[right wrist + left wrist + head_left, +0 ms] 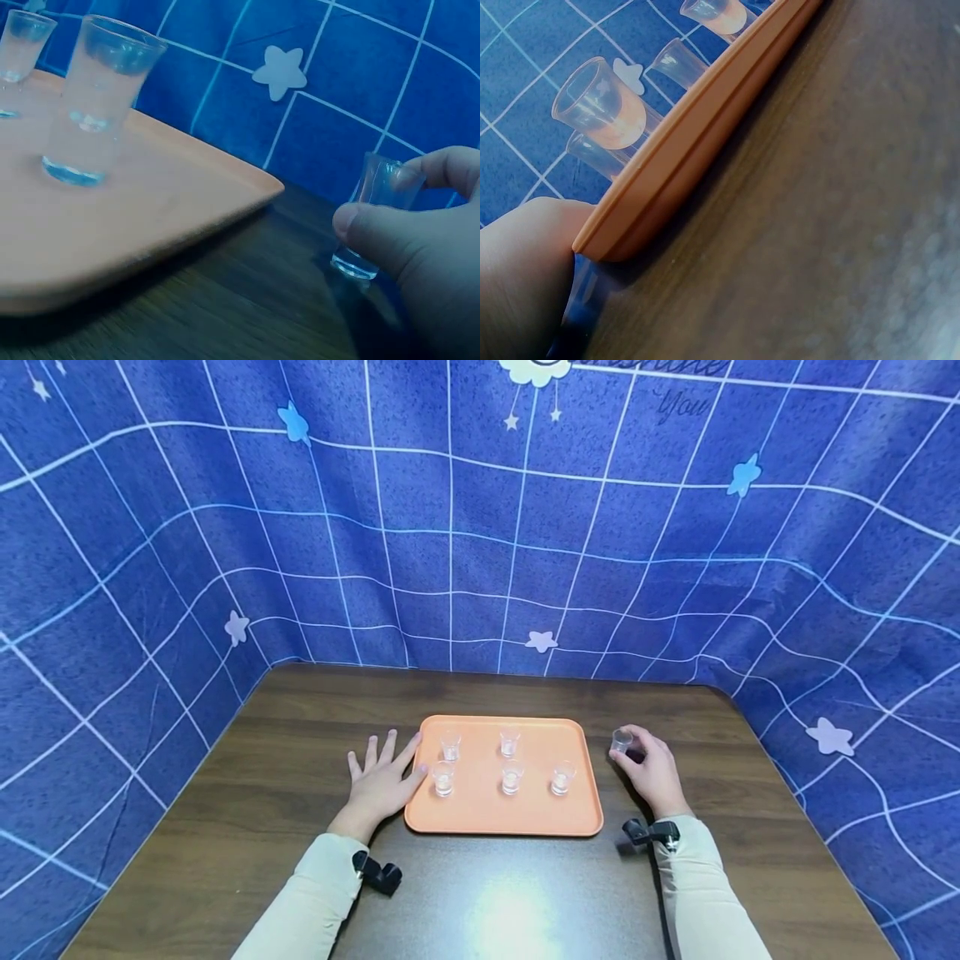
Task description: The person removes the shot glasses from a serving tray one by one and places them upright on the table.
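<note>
My right hand (654, 770) pinches a small clear shot glass (622, 741) by its sides, just right of the orange tray (540, 821). In the right wrist view that shot glass (379, 184) is upright, its base at or close to the tabletop. My left hand (378, 787) lies at the tray's left edge, fingers spread and straight, with the thumb (536, 232) touching the rim. On the tray stand several more shot glasses, two in the back row and three in front, such as the front right glass (562, 778) and the front left glass (604, 105).
The tray rests on a dark brown wooden table (337, 702). A blue curtain (480, 552) with white grid lines and stars hangs behind and at both sides. Dark wrist-worn cameras sit on the left cuff (378, 872) and the right cuff (651, 833).
</note>
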`<state>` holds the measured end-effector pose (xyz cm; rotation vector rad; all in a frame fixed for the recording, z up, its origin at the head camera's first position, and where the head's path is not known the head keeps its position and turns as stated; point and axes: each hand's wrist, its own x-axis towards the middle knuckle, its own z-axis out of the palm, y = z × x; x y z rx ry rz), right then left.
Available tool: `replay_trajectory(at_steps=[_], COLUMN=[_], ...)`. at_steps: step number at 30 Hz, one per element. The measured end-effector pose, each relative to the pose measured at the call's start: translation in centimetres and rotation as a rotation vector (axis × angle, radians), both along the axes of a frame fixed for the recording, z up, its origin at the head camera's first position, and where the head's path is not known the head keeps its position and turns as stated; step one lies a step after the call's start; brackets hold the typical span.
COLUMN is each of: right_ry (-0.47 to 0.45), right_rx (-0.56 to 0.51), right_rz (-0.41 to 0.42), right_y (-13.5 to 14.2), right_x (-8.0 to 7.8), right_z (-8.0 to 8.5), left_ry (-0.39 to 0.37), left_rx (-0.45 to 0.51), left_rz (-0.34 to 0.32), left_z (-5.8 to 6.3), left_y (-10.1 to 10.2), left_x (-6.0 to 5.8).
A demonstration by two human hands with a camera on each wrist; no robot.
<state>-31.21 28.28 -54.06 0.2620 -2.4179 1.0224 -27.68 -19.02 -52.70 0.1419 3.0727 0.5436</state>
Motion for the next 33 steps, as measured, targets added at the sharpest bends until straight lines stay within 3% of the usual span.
replay_trajectory(at_steps=[7,24,33], right_ry=[-0.069,-0.066,-0.119], right_rx=[0.003,0.040,0.039], right_rz=[-0.033,0.014,0.023], right_y=[1.0,-0.2,-0.8], right_x=[0.6,0.4,0.5], right_z=[0.1,0.1,0.3], left_ry=[0.000,-0.004,-0.003], left_rx=[-0.008,-0.009,-0.012], left_rz=[0.000,-0.003,-0.001], left_z=[-0.2,-0.2,-0.2], left_y=[0.0,0.0,0.0], left_x=[-0.1,-0.1,-0.1])
